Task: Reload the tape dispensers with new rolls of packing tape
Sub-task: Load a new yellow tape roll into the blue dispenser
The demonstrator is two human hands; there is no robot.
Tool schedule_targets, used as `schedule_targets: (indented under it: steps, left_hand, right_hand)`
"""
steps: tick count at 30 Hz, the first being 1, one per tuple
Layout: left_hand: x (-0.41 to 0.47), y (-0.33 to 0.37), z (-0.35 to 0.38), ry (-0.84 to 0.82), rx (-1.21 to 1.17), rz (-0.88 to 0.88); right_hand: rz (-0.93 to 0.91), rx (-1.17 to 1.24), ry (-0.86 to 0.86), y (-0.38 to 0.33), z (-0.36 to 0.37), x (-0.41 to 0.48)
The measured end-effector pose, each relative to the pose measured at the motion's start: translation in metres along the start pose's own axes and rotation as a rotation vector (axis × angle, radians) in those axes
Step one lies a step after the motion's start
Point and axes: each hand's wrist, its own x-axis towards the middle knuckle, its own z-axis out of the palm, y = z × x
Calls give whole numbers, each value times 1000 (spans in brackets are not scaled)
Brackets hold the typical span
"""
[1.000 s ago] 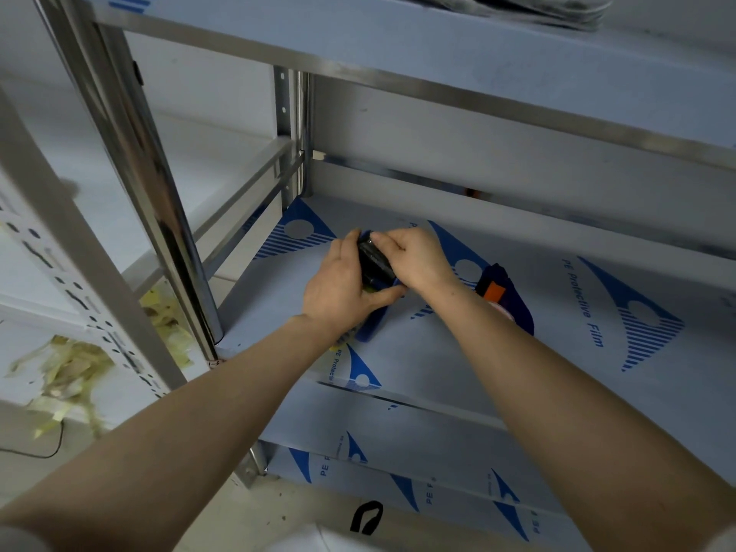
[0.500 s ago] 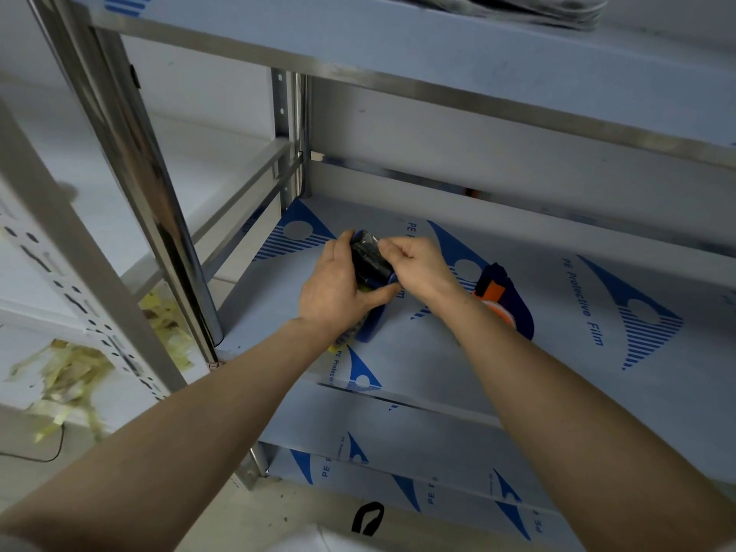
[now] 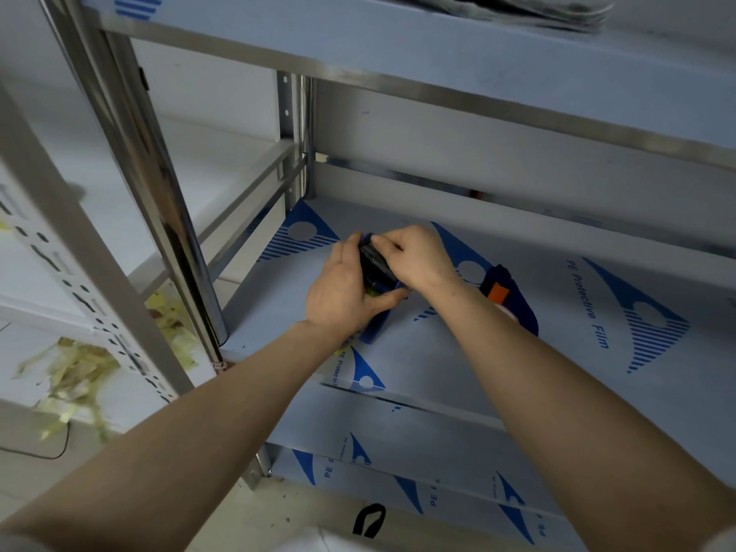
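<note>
Lower centre: black strap (image 3: pixel 368 519) lying on floor. Mid-frame, on shelf (image 3: pixel 458 364): left hand (image 3: pixel 342 290) wrapped around blue dispenser (image 3: pixel 378 316), fingers closed on its body. Right hand (image 3: pixel 414 255) fingers pinching dark part at dispenser top, now closer to left thumb than a second ago; dispenser tipped slightly more upright. Likely seating roll or threading tape; roll itself hidden. Just right, behind forearm: second dispenser (image 3: pixel 513 300), orange tab showing, untouched. Upper right: folded sheets on top shelf.

One tape dispenser (image 3: pixel 378 272) sits on the shelf (image 3: pixel 458 360), between both hands; another dispenser (image 3: pixel 513 300) lies just right.
</note>
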Motion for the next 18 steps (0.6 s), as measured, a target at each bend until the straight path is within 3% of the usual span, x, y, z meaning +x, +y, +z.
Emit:
schedule_targets:
  steps: [4,8,14,18]
  left_hand:
    - [1,-2,0,1,-1,0]
    - [1,-5,-2,18,-20,-14]
    - [2,-6,-1,19,-26,-9]
    - [1,-8,-2,27,-62,-27]
  right_hand:
    - [-58,-124,51,0,4,3]
    - [64,159,-52,1,6,0]
    - [68,225,-64,4,8,-4]
    - [197,581,-158,6,7,-9]
